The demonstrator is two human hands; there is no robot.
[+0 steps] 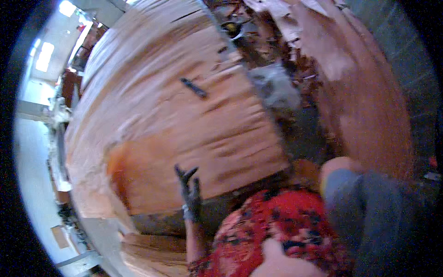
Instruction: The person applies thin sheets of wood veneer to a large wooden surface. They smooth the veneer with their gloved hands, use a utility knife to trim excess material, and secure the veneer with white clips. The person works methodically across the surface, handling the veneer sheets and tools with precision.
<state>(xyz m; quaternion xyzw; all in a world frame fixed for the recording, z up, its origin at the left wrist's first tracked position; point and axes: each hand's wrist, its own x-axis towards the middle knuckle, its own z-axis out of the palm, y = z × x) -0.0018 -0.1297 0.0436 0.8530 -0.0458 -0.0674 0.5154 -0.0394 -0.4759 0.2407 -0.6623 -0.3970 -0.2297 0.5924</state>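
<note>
My left hand (191, 198) wears a dark glove, with its fingers apart and nothing in them. It is over the near edge of a broad stack of thin, wavy, pale-brown sheets (152, 106) that look like wood veneer. Farther up on the sheets lies a slim dark tool (194, 87), its kind too blurred to tell. A smooth orange-brown patch (143, 166) shows on the stack, left of my hand. A bare part of an arm shows at the lower edge, but my right hand is out of sight.
Right of the stack, a narrow gap holds broken scraps (258, 51) and a whitish crumpled plastic bag (277, 87). Beyond it stands another pile of brown sheets (364, 97). Grey clothing (360, 198) shows close at the right. More brown sheets (157, 251) lie below the near edge.
</note>
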